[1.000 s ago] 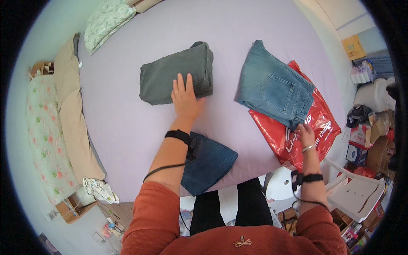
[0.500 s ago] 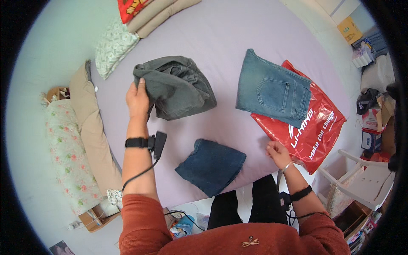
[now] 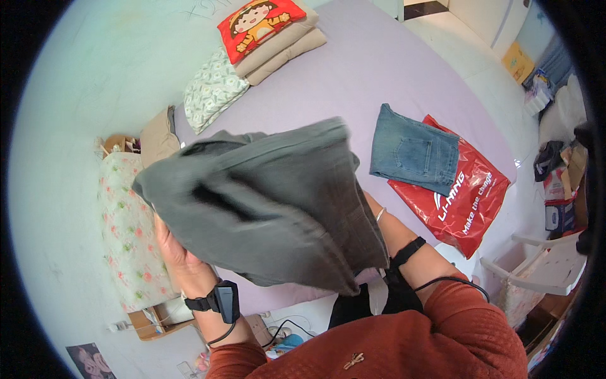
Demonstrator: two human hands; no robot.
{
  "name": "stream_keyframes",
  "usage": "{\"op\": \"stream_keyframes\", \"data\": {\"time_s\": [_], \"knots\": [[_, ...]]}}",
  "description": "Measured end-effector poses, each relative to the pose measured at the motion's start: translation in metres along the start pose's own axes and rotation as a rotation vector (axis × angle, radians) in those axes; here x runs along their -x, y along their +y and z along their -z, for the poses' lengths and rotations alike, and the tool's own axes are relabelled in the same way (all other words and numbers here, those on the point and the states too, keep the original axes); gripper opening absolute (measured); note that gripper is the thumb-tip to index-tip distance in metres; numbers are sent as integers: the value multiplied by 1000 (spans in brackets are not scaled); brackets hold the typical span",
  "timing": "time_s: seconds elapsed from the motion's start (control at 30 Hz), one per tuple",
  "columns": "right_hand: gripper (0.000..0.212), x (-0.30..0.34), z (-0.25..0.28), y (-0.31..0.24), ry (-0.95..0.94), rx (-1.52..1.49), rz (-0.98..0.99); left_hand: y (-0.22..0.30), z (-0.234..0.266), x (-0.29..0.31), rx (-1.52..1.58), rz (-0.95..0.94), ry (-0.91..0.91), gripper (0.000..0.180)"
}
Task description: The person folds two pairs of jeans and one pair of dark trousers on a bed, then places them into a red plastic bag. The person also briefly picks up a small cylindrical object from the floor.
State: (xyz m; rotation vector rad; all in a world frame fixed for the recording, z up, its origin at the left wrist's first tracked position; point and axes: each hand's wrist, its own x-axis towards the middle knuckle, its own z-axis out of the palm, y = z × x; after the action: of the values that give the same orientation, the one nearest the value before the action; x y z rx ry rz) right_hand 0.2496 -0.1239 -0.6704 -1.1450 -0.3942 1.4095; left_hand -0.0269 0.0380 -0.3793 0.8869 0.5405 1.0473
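Grey trousers (image 3: 252,196) are lifted above the bed, loosely bunched and slightly blurred. At their lower left edge my left hand (image 3: 175,247) is closed on the cloth, its fingertips partly behind it. My right hand is behind the trousers; only its wrist with a bracelet shows, and its fingers are hidden. To the right, folded light blue jeans (image 3: 413,151) lie partly on a red plastic bag (image 3: 470,208). The dark blue folded denim seen earlier is covered by the trousers.
The bed's lilac sheet (image 3: 372,57) spreads beneath. A red cushion (image 3: 262,28) tops stacked beige pads beside a patterned pillow (image 3: 214,91) at the far left. A floral roll (image 3: 132,234) lies at left. A white chair (image 3: 536,271) stands at right.
My left hand has raised the grey trousers off the bed toward me. My right hand has moved left and up behind them. The view has shifted, showing more of the far end.
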Motion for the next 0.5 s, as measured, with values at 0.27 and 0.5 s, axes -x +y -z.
{"op": "stream_keyframes", "data": {"time_s": [0.27, 0.5], "knots": [[36, 41, -2, 25, 344, -120, -67, -133, 248, 114, -25, 355, 658, 65], [52, 88, 52, 31, 439, 3, -78, -233, 250, 227, -5, 767, 860, 99]]}}
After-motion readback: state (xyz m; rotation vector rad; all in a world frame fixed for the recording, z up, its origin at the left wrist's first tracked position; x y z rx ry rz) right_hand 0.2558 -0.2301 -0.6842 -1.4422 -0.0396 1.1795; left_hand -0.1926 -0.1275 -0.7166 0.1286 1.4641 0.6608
